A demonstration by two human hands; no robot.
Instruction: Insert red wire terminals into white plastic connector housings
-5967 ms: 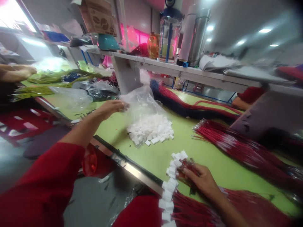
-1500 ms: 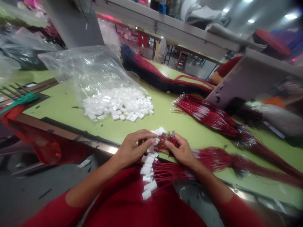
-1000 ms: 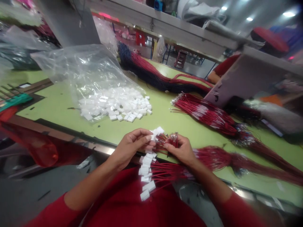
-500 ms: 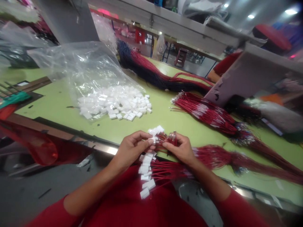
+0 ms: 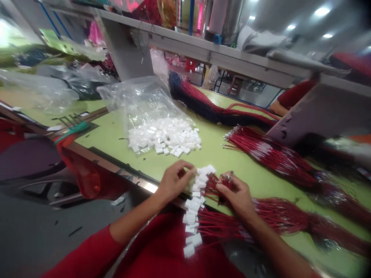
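Still, little has shifted: the left hand [image 5: 175,180] pinches a white connector [image 5: 203,171] at the worktop's [image 5: 116,135] near edge, while the right hand [image 5: 237,195] grips the red wires [image 5: 275,216], mid-fitting.

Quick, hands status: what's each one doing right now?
Left hand: pinched shut at the white connectors; whether it grips one cannot be told.
Right hand: closed on the red wires.

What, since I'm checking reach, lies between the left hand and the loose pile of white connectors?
Nothing visible. Only bare green table separates the left hand from the white connectors; the clear bag drapes the pile's far side.
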